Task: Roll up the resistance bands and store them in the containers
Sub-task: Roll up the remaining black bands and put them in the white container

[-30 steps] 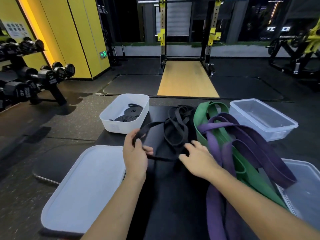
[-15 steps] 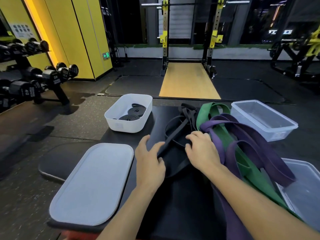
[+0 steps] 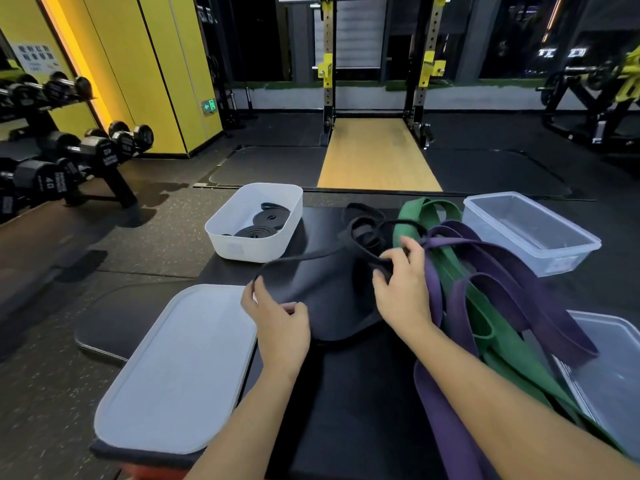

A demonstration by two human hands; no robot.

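Black band newly spread between hands

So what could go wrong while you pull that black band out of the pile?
1. The black band held between the left hand and right hand runs into the black tangle; pulling might knot it tighter.
2. That tangle lies against the green band and purple band, which could get dragged along.
3. The left hand only pinches the band, so it may slip free.
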